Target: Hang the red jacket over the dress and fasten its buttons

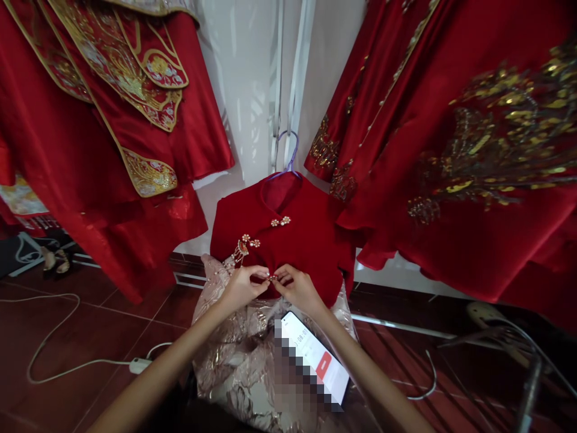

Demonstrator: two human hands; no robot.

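Note:
A small red velvet jacket (288, 240) hangs on a purple hanger (288, 157) over a pale pink beaded skirt (234, 355). It has pearl frog clasps (280, 222) and a beaded tassel brooch (242, 246). My left hand (241, 286) and my right hand (295, 286) meet at the jacket's lower front. Both pinch a small clasp (271, 277) between their fingertips. A phone (315, 358) with a lit screen lies below my wrists.
Red embroidered gowns hang at the left (103, 120) and right (460, 150). A white cable with a plug (139, 364) runs over the dark red tiled floor (90, 325). Shoes (56, 260) stand far left. A metal stand (527, 373) is at lower right.

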